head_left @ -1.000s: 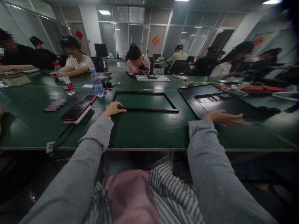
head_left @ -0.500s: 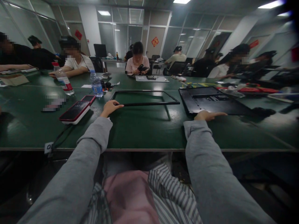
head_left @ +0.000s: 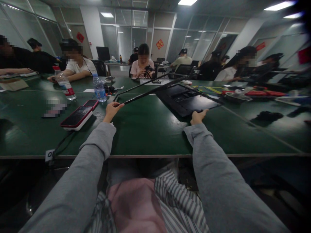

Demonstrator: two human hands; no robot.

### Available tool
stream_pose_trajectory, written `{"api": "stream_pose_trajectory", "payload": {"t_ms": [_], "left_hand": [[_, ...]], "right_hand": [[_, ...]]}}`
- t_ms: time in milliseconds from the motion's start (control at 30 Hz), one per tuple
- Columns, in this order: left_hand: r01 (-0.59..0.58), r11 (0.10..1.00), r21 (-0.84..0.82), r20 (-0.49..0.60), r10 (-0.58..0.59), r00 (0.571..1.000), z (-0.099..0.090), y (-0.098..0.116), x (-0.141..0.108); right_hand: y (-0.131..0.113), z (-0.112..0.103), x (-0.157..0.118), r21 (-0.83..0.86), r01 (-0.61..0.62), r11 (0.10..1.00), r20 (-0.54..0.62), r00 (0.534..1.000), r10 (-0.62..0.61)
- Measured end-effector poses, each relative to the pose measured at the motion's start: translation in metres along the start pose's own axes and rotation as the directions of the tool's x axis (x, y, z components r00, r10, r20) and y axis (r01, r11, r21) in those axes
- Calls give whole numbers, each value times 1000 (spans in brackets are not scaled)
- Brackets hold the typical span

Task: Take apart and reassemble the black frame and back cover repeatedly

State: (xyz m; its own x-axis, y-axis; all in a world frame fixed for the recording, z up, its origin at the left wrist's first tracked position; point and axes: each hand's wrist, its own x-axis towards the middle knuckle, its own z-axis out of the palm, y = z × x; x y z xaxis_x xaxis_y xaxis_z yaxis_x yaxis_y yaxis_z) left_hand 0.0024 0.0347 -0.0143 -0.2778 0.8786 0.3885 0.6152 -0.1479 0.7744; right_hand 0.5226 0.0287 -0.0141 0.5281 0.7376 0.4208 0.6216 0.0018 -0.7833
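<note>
A thin black rectangular frame (head_left: 143,93) is held up at its left near corner by my left hand (head_left: 113,111), whose fingers pinch it. The frame slants, with its right end raised above the table. My right hand (head_left: 198,117) grips the near edge of a flat black panel (head_left: 188,102) with recesses in its surface. The panel lies partly below and behind the frame's raised right end. Whether the panel touches the table cannot be made out.
Two phone-like devices with red edges (head_left: 77,116), a red-capped bottle (head_left: 65,84) and a blue-capped bottle (head_left: 99,88) stand left on the green table (head_left: 145,139). Dark items (head_left: 267,116) lie right. Several people sit around.
The right end of the frame has risen. My right hand has brought the black panel leftward, under and behind that end. My left hand has stayed nearly in place.
</note>
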Motion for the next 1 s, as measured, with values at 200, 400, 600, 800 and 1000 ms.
{"api": "stream_pose_trajectory", "payload": {"t_ms": [200, 400, 600, 800, 1000], "left_hand": [[-33, 998, 50, -30, 34, 999, -6, 15, -6], [-70, 988, 135, -33, 75, 997, -11, 31, -15], [-105, 974, 201, -28, 112, 993, -11, 33, -20], [-148, 964, 220, 5, 150, 989, -9, 39, -25], [-220, 941, 258, 19, 222, 975, -6, 48, -33]], "right_hand": [[-7, 13, 2, 331, -282, 900, 276, 942, 193], [2, 20, 5, 241, -162, 957, 381, 922, 60], [5, 26, 9, 149, -85, 985, 402, 916, 18], [-2, 15, 6, 1, 108, 994, 113, 988, -107], [-7, 3, 26, 323, -41, 946, 130, 992, -1]]}}
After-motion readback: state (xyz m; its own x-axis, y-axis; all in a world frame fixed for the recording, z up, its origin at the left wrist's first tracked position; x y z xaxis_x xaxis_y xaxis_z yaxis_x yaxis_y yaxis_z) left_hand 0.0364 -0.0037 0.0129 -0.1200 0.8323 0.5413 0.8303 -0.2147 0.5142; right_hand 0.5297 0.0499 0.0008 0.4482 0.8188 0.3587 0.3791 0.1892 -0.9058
